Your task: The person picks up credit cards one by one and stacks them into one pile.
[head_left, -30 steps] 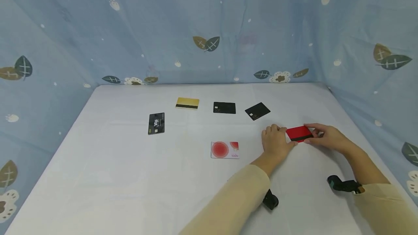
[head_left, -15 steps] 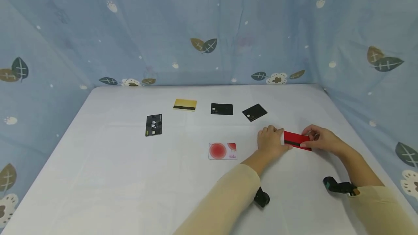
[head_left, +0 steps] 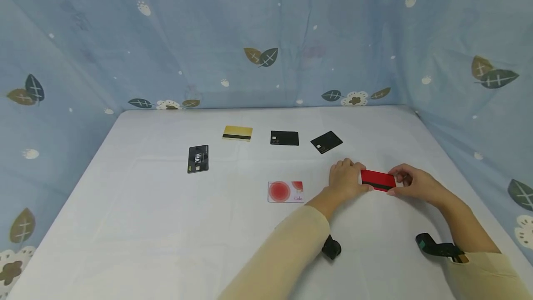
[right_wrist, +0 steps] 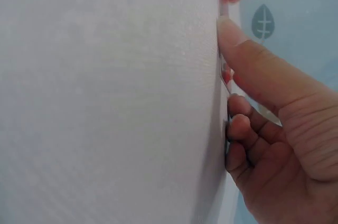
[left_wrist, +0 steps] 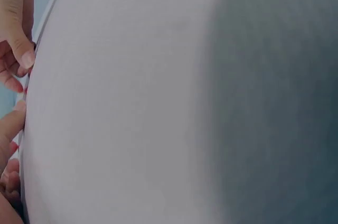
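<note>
A red card (head_left: pixel 376 178) with a black stripe lies low over the white table, between both hands in the head view. A white strip shows along its left end. My left hand (head_left: pixel 346 180) pinches that left end between thumb and fingers. At the opposite end, my right hand (head_left: pixel 419 184) pinches the card, thumb on the near side and fingers curled behind. The right wrist view shows the right thumb (right_wrist: pixel 253 57) against the card's edge, with slivers of red beside it. In the left wrist view both hands appear only along the left margin.
A white card with red circles (head_left: pixel 280 191) lies left of the hands. Farther back are a gold card (head_left: pixel 238 133), two plain black cards (head_left: pixel 284 138) and a dark Vip card (head_left: pixel 198 159). Patterned blue cloth (head_left: pixel 266 27) rises behind the table's edge.
The red card has turned, its right end swinging towards the near side. The right fingers have shifted along to the card's right end. The left hand has kept its grip, moving slightly left.
</note>
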Demonstrator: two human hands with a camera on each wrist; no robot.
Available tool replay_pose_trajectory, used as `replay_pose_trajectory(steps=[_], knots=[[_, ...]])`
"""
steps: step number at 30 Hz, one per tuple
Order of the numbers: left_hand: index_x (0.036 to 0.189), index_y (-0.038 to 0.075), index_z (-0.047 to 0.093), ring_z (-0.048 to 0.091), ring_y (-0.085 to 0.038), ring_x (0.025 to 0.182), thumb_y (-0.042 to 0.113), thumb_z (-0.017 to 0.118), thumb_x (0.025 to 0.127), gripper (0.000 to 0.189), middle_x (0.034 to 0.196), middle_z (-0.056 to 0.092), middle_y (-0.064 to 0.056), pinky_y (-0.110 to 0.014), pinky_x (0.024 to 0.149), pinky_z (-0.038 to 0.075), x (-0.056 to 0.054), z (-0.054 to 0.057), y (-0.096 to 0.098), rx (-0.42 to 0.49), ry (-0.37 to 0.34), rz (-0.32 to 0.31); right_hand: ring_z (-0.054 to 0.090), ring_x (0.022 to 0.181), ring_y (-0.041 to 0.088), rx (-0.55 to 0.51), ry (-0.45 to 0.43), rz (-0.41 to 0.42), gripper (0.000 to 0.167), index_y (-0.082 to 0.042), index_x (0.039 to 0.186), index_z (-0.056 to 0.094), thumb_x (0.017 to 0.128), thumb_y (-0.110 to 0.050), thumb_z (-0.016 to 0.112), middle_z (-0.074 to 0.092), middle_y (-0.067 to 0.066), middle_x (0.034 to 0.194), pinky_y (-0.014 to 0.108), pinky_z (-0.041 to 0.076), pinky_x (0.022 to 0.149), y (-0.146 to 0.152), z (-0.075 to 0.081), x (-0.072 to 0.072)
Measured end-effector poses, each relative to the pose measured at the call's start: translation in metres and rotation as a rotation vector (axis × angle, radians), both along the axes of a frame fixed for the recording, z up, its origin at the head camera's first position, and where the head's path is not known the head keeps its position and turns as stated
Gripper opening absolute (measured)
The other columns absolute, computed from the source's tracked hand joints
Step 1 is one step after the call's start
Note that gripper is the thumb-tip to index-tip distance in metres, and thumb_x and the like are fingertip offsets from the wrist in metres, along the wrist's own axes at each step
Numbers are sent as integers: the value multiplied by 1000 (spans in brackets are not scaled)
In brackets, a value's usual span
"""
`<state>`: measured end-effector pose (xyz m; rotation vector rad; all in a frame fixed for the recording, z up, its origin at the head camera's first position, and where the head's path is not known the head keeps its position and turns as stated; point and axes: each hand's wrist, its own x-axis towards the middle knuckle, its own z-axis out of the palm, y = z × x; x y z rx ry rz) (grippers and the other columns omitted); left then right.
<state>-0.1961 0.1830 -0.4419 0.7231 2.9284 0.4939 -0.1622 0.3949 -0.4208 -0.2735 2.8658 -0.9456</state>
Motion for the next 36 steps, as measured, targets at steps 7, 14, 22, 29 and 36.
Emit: replay_pose_trajectory(steps=[7, 14, 22, 29, 36], knots=[[124, 36, 54, 44, -4, 95, 61, 69, 75, 57, 107, 52, 10, -20, 78, 33, -3, 7, -5, -47, -57, -37, 43, 76, 14, 7, -85, -14, 54, 6, 109, 54, 71, -18, 83, 50, 11, 91, 24, 40, 59, -6, 3, 4], [115, 33, 53, 42, -4, 92, 60, 73, 71, 55, 102, 51, 11, -20, 76, 33, -5, 12, -12, -54, -106, -85, 44, 86, 24, 18, -142, -21, 60, 9, 108, 53, 67, -21, 85, 51, 14, 95, 26, 43, 60, -16, 4, 5], [110, 28, 55, 40, 1, 79, 47, 81, 69, 52, 85, 48, 17, -18, 69, 31, -4, 9, -17, 111, -146, -81, 47, 77, 19, -6, -72, -37, 60, 7, 110, 49, 69, -18, 84, 54, 14, 92, 25, 44, 58, -21, 1, 14], [118, 27, 58, 41, 1, 78, 44, 80, 72, 54, 81, 51, 18, -18, 72, 30, -3, 10, -21, 150, -133, -127, 43, 71, 9, -42, 11, -14, 62, 7, 116, 49, 69, -13, 84, 51, 9, 86, 21, 40, 58, -21, -3, 26], [120, 29, 58, 39, 2, 81, 42, 80, 72, 55, 88, 54, 20, -19, 77, 29, 2, 12, -23, 135, -138, -127, 48, 78, 3, -56, 59, 45, 58, 8, 113, 54, 67, -9, 84, 57, 15, 100, 20, 44, 63, -23, -5, 32]])
